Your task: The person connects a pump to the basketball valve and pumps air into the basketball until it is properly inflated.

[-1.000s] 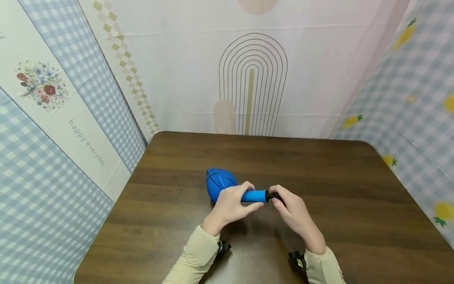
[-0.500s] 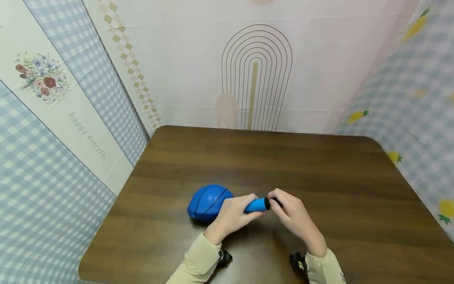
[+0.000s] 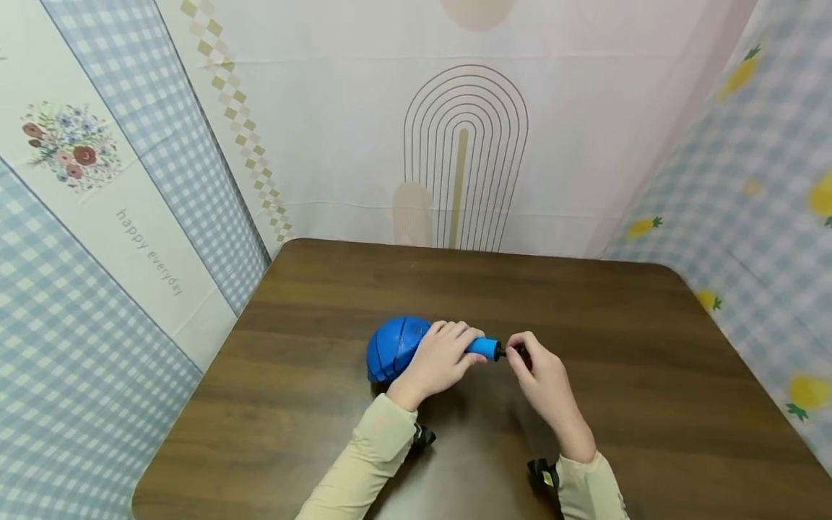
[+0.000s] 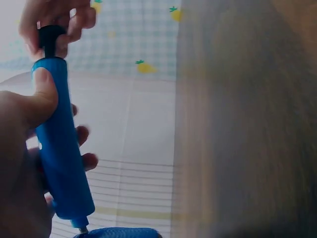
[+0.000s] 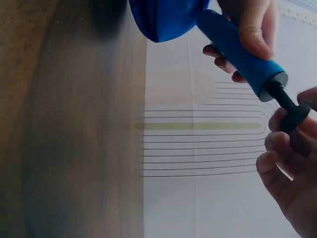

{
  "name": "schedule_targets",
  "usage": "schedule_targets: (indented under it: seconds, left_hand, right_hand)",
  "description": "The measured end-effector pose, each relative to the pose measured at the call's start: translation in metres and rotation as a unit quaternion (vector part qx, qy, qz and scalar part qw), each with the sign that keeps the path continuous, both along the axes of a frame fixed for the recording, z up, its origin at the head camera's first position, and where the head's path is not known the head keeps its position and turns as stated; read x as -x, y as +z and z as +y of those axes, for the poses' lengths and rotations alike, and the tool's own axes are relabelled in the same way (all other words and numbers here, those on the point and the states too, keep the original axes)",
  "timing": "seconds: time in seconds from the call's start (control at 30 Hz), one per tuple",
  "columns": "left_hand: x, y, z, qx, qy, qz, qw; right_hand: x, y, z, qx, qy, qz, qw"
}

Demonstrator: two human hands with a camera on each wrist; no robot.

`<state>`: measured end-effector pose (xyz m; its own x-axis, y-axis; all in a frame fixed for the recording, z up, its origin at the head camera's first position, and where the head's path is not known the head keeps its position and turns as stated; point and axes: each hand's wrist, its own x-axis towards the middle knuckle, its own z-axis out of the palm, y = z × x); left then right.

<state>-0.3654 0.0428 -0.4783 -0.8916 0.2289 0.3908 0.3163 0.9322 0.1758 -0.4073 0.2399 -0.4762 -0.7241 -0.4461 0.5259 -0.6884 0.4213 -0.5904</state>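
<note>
A blue hand pump [image 4: 62, 144] with a black handle [image 5: 294, 118] is held between both hands. My left hand [image 3: 438, 361] wraps round its barrel, thumb along the side. The pump's handle is gripped by the fingers of my right hand [image 3: 542, 379], and a short length of black rod shows between handle and barrel. At the pump's other end, a thin needle meets a blue ball [image 3: 396, 348] with black seam lines; the left wrist view shows this joint at its lower edge. The ball looks dented and partly deflated. My left hand hides part of it.
Beneath the hands lies a dark brown wooden table [image 3: 312, 289]. A pale patterned cloth [image 3: 325, 130] hangs behind it, with checked cloths at the left and right sides. Black straps [image 3: 542, 473] sit at both wrists.
The pump's handle went in against the barrel and now stands slightly out again. The ball swung left and nearer, then back right and away, its dented shape turning. Both hands keep their hold.
</note>
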Motion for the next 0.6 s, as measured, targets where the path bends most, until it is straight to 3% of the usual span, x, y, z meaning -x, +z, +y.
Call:
schedule_targets:
  seconds: [0.2,0.3,0.43,0.6]
  left_hand:
    - [-0.001,-0.006,0.010,0.003,0.012,0.011,0.9999]
    - [-0.002,-0.011,0.017,0.009,0.012,0.027,0.9995]
    - [-0.005,-0.016,0.023,-0.006,0.025,0.036,0.9990]
    - [-0.006,-0.016,0.020,-0.034,0.076,0.062,0.9946]
  right_hand:
    - [-0.001,-0.005,0.004,0.045,-0.102,-0.010,0.9937]
    - [-0.001,-0.005,-0.007,0.033,-0.145,-0.025,0.9885]
    - [0.000,-0.002,-0.019,0.014,-0.154,-0.061,0.9861]
    - [0.008,0.007,-0.006,0.060,-0.196,-0.075,0.9758]
